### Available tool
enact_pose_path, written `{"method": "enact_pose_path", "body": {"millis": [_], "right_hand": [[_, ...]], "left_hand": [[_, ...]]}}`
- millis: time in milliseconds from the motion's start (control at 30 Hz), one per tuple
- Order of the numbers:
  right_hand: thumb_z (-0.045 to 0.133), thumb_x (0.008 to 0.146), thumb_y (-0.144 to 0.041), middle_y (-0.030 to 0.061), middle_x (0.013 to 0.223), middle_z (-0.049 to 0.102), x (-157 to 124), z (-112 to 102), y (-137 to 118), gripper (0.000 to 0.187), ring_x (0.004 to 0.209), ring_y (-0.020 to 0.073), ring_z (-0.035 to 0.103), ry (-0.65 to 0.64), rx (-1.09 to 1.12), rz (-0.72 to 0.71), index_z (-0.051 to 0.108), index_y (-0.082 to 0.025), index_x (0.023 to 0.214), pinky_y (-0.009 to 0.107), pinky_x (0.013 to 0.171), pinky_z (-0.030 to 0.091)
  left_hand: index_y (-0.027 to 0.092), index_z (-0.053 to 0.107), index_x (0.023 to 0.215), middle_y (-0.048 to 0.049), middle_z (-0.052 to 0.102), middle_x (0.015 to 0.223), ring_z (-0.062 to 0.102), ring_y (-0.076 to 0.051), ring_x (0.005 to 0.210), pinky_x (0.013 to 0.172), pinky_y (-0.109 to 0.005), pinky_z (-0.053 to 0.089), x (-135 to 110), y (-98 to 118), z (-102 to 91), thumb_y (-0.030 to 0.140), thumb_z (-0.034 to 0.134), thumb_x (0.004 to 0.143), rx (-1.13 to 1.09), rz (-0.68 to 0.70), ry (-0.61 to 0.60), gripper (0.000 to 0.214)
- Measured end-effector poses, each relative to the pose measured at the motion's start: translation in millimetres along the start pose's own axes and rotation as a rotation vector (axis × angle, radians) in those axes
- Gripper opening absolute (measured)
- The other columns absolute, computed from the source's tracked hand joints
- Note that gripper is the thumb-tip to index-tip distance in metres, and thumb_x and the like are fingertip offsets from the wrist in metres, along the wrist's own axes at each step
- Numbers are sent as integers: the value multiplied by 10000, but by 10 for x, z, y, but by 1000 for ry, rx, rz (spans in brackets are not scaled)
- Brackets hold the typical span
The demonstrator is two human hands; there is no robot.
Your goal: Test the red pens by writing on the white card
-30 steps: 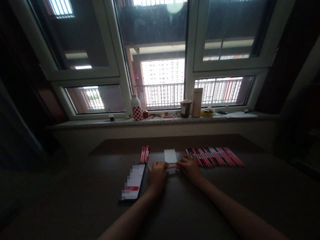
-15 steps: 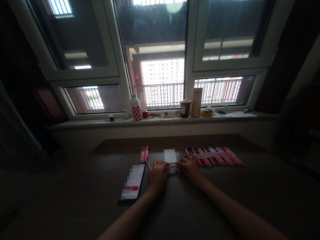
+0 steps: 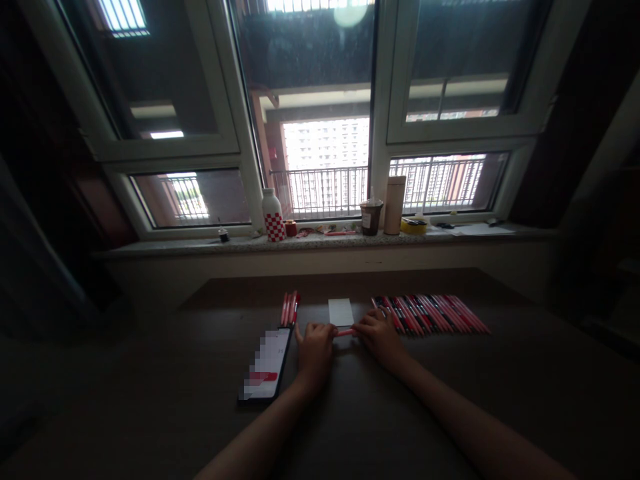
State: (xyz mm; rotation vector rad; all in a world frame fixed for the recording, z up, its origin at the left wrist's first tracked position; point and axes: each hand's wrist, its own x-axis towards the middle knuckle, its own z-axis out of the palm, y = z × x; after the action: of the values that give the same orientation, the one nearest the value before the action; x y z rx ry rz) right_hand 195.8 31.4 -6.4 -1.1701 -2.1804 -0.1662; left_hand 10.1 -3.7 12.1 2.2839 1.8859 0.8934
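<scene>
Both my hands rest on a dark wooden table [image 3: 380, 427] and pinch one red pen [image 3: 346, 332] between them. My left hand [image 3: 315, 351] has its fingers closed on the pen's left end. My right hand [image 3: 381, 335] grips the right end. Just behind the pen lies a small white card [image 3: 341, 311]. A row of several red and black pens [image 3: 433, 313] is spread to the right of my right hand. Three red pens [image 3: 289, 308] lie together to the left of the card.
A phone [image 3: 267, 364] with a lit screen lies left of my left hand. Beyond the table runs a stone windowsill [image 3: 200, 245] with a red-checked bottle [image 3: 273, 215], a drink cup [image 3: 371, 216], a tall flask [image 3: 395, 195] and a tape roll [image 3: 414, 226].
</scene>
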Motion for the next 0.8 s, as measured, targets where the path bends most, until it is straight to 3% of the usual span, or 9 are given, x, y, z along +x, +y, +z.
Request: {"method": "enact_pose_path", "body": {"millis": [200, 333, 800], "right_hand": [[601, 877, -299, 16, 855, 683, 1, 3, -5, 138, 995, 232, 493, 3, 5, 3, 712, -298, 958, 463, 1017, 200], [603, 874, -293, 17, 849, 679, -5, 20, 0, 137, 990, 230, 490, 8, -4, -3, 714, -300, 954, 449, 1010, 218], [616, 868, -301, 24, 850, 669, -2, 52, 31, 142, 971, 221, 483, 5, 32, -10, 715, -291, 970, 355, 878, 328]], "left_hand": [[297, 642, 991, -3, 679, 1038, 518, -218, 1071, 1100, -571, 101, -1, 1, -13, 328, 469, 904, -9, 31, 30, 196], [295, 651, 964, -2, 672, 1036, 520, -214, 1069, 1103, -566, 104, 0, 12, -28, 272, 522, 872, 0, 39, 6, 160], [284, 659, 956, -9, 694, 969, 537, -206, 1026, 1100, -578, 85, -2, -7, 11, 282, 413, 925, -27, 28, 29, 248]]}}
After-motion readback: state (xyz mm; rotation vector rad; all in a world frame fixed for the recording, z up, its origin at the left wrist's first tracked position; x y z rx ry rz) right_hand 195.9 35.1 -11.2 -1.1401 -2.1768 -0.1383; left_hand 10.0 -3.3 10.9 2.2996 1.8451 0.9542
